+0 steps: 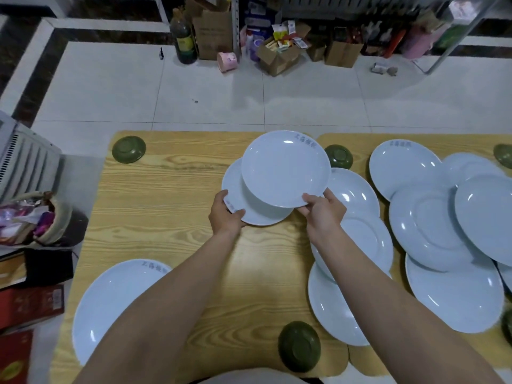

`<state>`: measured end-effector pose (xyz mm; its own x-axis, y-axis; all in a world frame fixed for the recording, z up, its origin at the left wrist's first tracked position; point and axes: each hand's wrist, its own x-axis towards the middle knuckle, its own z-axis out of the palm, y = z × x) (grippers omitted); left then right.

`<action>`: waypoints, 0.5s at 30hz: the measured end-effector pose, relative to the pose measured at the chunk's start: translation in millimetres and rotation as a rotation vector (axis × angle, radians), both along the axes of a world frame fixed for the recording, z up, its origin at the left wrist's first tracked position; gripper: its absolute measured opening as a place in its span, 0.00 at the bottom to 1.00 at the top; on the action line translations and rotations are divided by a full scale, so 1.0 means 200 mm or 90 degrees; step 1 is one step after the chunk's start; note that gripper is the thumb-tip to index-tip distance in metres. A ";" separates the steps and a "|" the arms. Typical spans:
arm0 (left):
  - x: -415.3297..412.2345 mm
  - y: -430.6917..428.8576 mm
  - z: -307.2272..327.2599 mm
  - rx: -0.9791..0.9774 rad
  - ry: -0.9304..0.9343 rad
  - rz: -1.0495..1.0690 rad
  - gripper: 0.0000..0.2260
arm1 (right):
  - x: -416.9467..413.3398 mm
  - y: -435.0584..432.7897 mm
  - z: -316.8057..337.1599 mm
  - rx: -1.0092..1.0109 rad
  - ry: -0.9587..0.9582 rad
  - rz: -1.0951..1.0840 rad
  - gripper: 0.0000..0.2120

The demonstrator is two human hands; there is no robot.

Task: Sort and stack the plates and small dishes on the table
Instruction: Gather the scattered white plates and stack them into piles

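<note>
Hands grip two white plates: left hand (225,214) lower plate (249,209), right hand (322,209) upper plate (285,169).

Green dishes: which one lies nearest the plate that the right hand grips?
The green dish at the far edge, just right of that plate in the right hand; the others sit at corners or the near edge.

Both my bare forearms reach forward (side by side). My left hand (225,214) curls round the rim of the lower round white ceramic plate (259,216); my right hand (322,210) pinches the upper round white ceramic plate (285,169), thumb on top.
</note>
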<state>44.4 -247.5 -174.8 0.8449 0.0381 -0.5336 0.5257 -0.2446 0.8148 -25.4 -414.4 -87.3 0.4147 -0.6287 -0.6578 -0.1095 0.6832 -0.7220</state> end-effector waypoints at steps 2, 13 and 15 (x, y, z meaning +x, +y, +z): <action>-0.01 0.00 0.01 -0.052 0.009 0.049 0.32 | 0.00 0.00 0.00 0.001 0.000 0.003 0.27; -0.14 0.08 0.17 -0.232 0.007 0.153 0.38 | -0.09 0.03 0.09 -0.008 -0.048 0.052 0.25; -0.19 0.10 0.21 -0.247 -0.001 0.166 0.38 | -0.14 0.05 0.11 -0.021 -0.075 0.071 0.24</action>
